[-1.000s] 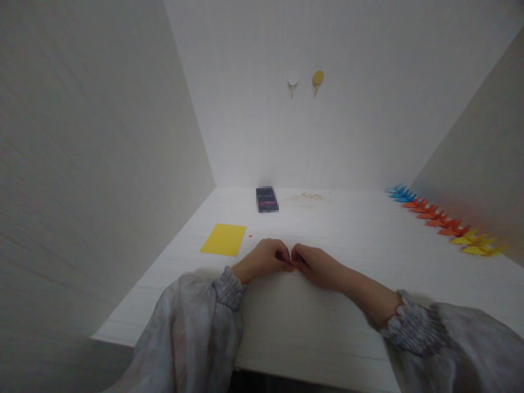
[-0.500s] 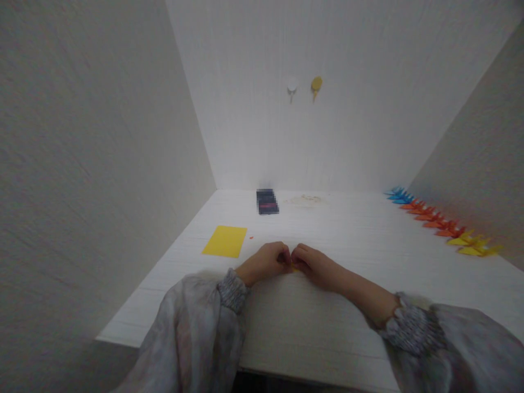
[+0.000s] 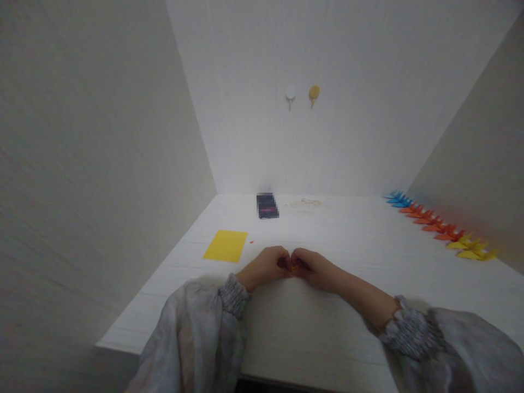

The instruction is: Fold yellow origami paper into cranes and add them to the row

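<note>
My left hand (image 3: 273, 262) and my right hand (image 3: 310, 266) meet over the front half of the white table, fingertips touching. Both are closed in a pinch around a small piece of folded yellow paper (image 3: 294, 268). Only a sliver of it shows between the fingers, so its shape is hidden. To the left of my left hand lies a flat sheet of yellow paper (image 3: 226, 245). A tiny orange scrap (image 3: 251, 242) rests just beyond that hand.
Along the right wall stands a row of folded paper cranes: blue ones (image 3: 398, 198), orange-red ones (image 3: 432, 220) and yellow ones (image 3: 472, 247). A dark, blurred-out flat object (image 3: 267, 206) lies near the back wall. Above hang a white hook (image 3: 290, 95) and a yellow hook (image 3: 314, 93).
The whole view has shifted slightly, with things sitting a little lower now. My hands have drawn a bit closer together, and less of the folded yellow paper shows.
</note>
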`<action>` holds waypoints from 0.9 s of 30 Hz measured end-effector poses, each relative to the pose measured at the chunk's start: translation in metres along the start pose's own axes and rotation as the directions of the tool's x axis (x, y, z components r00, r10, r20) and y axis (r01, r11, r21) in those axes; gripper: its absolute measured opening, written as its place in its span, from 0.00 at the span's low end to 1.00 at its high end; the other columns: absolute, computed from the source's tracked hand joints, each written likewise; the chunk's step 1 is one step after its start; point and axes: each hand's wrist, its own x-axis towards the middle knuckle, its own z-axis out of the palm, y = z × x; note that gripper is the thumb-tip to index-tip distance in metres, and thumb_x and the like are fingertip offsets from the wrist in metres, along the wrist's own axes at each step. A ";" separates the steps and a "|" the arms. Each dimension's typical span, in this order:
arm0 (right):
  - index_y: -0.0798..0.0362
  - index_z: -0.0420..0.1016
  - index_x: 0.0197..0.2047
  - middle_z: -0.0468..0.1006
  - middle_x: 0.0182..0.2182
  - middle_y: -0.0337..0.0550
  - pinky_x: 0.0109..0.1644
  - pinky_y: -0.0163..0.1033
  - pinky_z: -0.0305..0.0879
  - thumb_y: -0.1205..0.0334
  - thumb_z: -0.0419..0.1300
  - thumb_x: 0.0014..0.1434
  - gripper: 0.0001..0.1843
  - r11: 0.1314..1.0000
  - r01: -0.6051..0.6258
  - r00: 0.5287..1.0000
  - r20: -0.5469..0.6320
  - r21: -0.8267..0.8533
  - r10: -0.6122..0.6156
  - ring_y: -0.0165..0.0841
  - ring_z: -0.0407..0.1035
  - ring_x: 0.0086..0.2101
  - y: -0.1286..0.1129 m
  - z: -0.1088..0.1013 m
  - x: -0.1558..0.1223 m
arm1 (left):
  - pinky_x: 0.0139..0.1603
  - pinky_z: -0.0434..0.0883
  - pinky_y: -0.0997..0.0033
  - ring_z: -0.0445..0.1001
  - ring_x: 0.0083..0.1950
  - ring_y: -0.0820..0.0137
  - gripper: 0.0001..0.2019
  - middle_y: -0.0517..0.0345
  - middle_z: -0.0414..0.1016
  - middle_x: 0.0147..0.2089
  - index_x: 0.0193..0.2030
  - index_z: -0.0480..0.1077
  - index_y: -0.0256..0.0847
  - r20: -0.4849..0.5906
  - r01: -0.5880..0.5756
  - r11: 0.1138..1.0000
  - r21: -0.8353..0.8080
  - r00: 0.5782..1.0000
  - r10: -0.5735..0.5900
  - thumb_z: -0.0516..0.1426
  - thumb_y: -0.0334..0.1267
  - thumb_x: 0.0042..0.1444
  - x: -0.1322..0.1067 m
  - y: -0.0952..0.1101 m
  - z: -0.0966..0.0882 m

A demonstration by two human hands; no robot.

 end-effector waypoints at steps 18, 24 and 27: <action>0.53 0.64 0.29 0.65 0.23 0.34 0.28 0.33 0.55 0.76 0.52 0.42 0.10 0.999 -0.020 0.999 0.033 0.039 0.019 0.27 0.58 0.25 0.008 -0.005 0.000 | 0.36 0.66 0.71 0.68 0.34 0.71 0.09 0.57 0.71 0.33 0.33 0.67 0.36 0.067 -0.005 0.998 0.064 0.998 0.001 0.57 0.29 0.40 -0.003 -0.002 -0.007; 0.53 0.65 0.34 0.65 0.26 0.35 0.29 0.32 0.56 0.77 0.52 0.43 0.14 0.997 -0.025 0.999 0.035 0.067 0.023 0.27 0.58 0.26 0.015 -0.002 -0.001 | 0.39 0.65 0.71 0.68 0.37 0.71 0.12 0.57 0.70 0.35 0.34 0.66 0.37 0.099 -0.025 1.000 -0.017 0.995 0.026 0.57 0.26 0.40 -0.005 -0.005 -0.010; 0.54 0.65 0.39 0.64 0.27 0.36 0.28 0.32 0.57 0.75 0.54 0.45 0.16 0.997 -0.031 0.999 0.030 0.069 0.029 0.26 0.57 0.25 0.013 -0.003 -0.003 | 0.40 0.65 0.72 0.67 0.37 0.72 0.13 0.58 0.69 0.35 0.35 0.65 0.37 0.093 -0.070 0.996 -0.056 0.993 0.075 0.57 0.26 0.40 -0.006 -0.005 -0.009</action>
